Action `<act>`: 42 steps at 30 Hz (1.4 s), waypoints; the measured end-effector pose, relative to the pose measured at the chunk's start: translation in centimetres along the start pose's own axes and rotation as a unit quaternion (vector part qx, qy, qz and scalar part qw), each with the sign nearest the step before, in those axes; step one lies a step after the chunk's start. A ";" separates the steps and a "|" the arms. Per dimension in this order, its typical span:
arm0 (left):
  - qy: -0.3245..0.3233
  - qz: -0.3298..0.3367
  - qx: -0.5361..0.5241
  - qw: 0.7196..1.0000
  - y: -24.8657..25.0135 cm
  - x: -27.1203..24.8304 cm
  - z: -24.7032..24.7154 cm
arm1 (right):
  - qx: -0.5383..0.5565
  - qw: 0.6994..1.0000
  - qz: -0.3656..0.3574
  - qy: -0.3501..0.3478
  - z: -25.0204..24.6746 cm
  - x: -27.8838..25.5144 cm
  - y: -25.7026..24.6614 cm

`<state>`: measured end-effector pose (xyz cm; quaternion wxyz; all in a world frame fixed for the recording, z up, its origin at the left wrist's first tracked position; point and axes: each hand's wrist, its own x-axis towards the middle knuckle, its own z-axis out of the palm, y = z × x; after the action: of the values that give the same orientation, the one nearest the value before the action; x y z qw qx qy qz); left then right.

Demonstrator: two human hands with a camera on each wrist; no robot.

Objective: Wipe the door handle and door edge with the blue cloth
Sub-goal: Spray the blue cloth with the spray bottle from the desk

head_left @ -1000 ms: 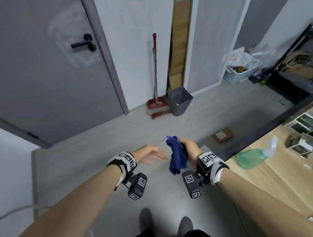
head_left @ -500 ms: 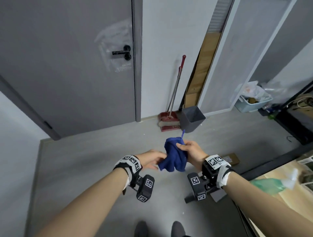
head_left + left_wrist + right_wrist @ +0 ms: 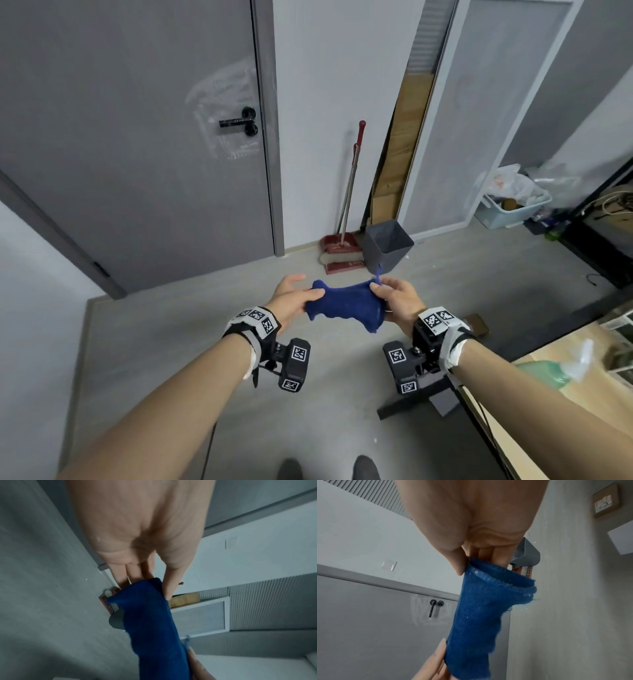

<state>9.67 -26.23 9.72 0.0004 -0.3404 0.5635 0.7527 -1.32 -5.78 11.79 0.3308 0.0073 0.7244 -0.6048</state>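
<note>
The blue cloth (image 3: 346, 303) hangs stretched between my two hands at waist height over the floor. My left hand (image 3: 301, 294) pinches its left end between thumb and fingers (image 3: 167, 588). My right hand (image 3: 387, 291) pinches the right end, thumb (image 3: 457, 563) on top of the cloth (image 3: 479, 615). The grey door (image 3: 137, 137) stands shut ahead on the left. Its black lever handle (image 3: 238, 121) sits near the door's right edge (image 3: 263, 144), well above and beyond both hands. The handle (image 3: 432, 608) also shows in the right wrist view.
A red broom and dustpan (image 3: 342, 246) lean on the wall right of the door, beside a grey bin (image 3: 387, 248). A wooden table (image 3: 561, 411) with a green spray bottle (image 3: 548, 371) is at my right. A plastic crate (image 3: 510, 212) stands further right.
My left hand came over and took hold of the cloth, and both hands pulled it out from a bunched wad into a stretched strip. The view turned toward the door, which looks nearer.
</note>
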 end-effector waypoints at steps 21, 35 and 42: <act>-0.256 -0.028 0.603 0.755 2.1 2.6 11.1 | -0.243 0.960 -0.116 -0.073 -11.3 1.0 2.2; -0.278 -0.049 0.363 0.888 -1.2 2.5 22.6 | -0.265 0.939 -0.217 0.019 -21.3 0.3 0.0; -0.215 -0.035 0.304 0.927 -2.5 4.1 25.1 | -0.151 0.898 -0.225 0.346 -33.1 -1.1 4.4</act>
<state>-5.34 -5.60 8.90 0.2512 -0.1734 0.7398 0.5996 -14.24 24.98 10.12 -0.0883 0.0031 0.8583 -0.5055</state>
